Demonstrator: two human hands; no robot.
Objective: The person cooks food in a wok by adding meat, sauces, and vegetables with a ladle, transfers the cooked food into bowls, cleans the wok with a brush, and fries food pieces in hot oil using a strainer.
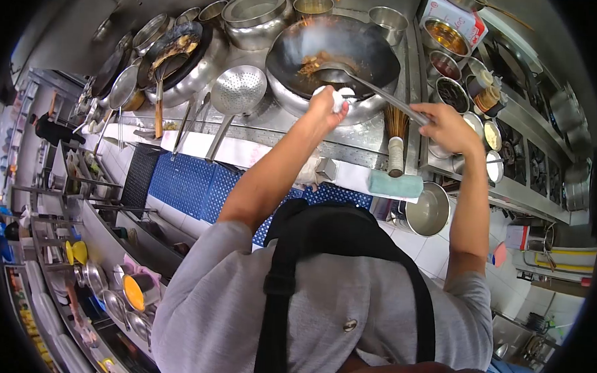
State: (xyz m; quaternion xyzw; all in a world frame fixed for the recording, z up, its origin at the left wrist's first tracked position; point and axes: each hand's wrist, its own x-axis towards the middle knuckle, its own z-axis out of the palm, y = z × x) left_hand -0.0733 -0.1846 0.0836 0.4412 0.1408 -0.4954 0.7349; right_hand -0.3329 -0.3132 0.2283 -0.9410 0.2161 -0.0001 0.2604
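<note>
A black wok (375, 61) with browned food (322, 61) in it sits on the stove, steam rising. My left hand (329, 108) is closed on a white cloth (338, 99) at the wok's near edge. In my right hand (448, 128) is the metal handle of a ladle (334, 72), its bowl down in the wok beside the food. A bamboo brush (396, 140) lies between my hands, nearer to me. Left of the wok rests a perforated strainer (239, 90).
Another wok (175, 47) holding a spatula stands at the left. Seasoning containers (451, 93) line the right side. A green cloth (396, 184) lies on the front edge, above a metal pot (429, 209). Another person (54, 130) stands far left.
</note>
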